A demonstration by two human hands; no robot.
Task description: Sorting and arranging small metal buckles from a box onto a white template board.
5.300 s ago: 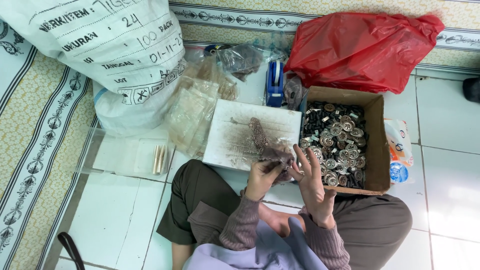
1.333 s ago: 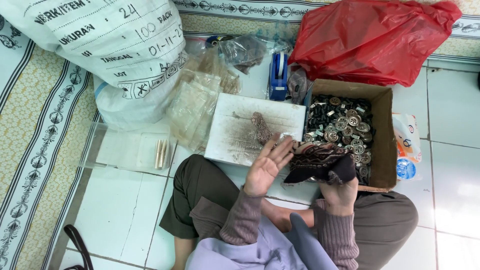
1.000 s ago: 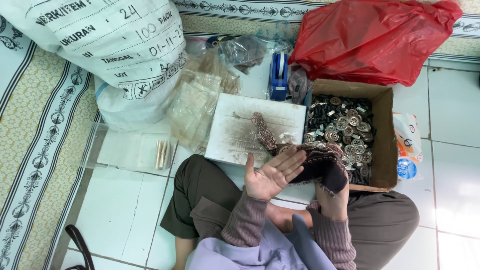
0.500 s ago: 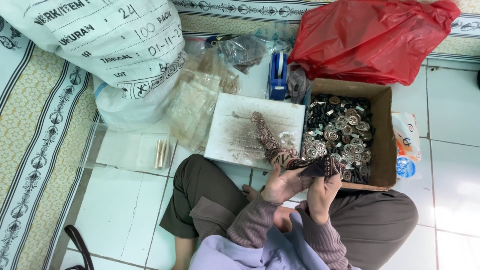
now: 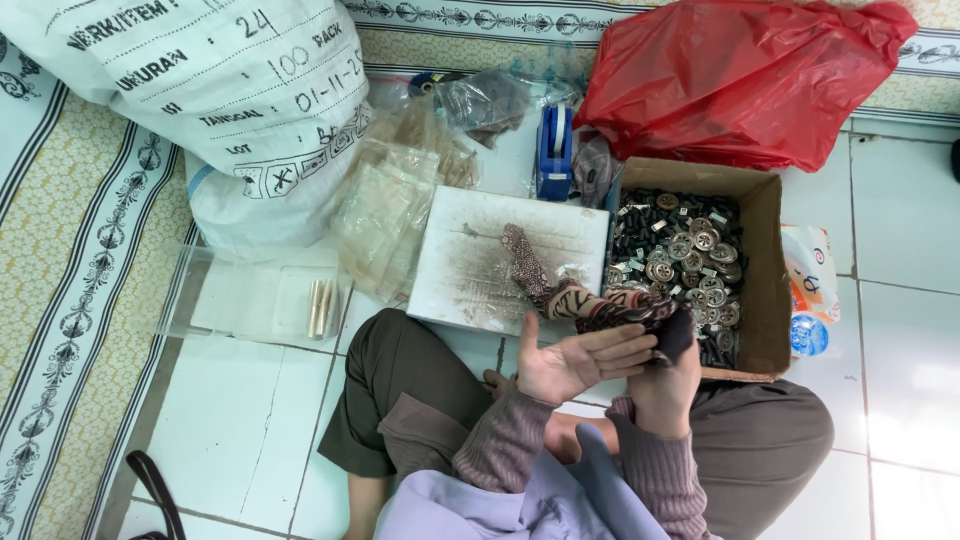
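The left hand is held open, palm up as a tray, while a patterned cloth strip is gripped by the right hand, just before the button box.

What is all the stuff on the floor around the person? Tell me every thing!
Sack: one, white, top left.
Red bag: one, top right.
Cardboard box: one, brown, right, holding many dark and silver buttons.
White board: one, centre.
Clear packets: a pile, left of board.
Clear tray: one, left.
Blue tool: one, above board.
Patterned cloth: one, brown, at the hands.
Left hand: palm up, open.
Right hand: gripping the cloth.
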